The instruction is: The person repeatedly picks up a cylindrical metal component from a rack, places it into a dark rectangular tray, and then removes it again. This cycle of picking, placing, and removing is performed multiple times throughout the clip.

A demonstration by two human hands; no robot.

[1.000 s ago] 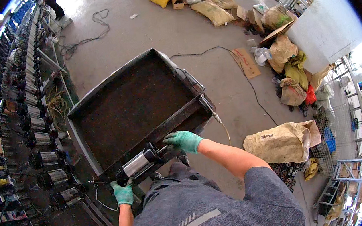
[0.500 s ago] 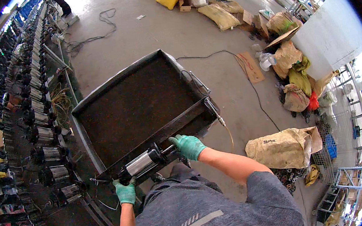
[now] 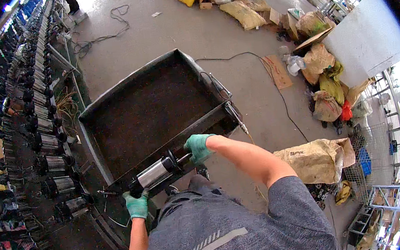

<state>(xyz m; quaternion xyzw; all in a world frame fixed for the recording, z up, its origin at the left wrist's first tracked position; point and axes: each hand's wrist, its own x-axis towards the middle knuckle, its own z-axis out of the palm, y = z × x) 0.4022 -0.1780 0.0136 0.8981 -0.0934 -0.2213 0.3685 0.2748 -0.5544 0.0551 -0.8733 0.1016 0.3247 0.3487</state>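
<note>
A cylindrical motor (image 3: 153, 174) with a silver body, black ends and a metal shaft lies tilted along the near edge of a large dark metal bin (image 3: 96, 159). My right hand (image 3: 198, 148), in a green glove, is closed round the shaft at the motor's upper right end. At the opposite black end, my left hand (image 3: 136, 205), also green-gloved, grips from below; part of its fingers is hidden behind the motor. A narrow trough (image 3: 210, 125) runs along the bin's near side, just beyond the motor.
Rows of similar motors (image 3: 56, 163) line the left. A hose with a metal fitting (image 3: 236, 116) hangs at the bin's right corner. On the right lie a beige sack (image 3: 312, 161), a flat cardboard piece (image 3: 278, 71) and several bags. A black cable (image 3: 283, 100) crosses the floor.
My right hand has turned on the shaft, its wrist higher and its fingers curled further round. The motor and my left hand have stayed nearly in place.
</note>
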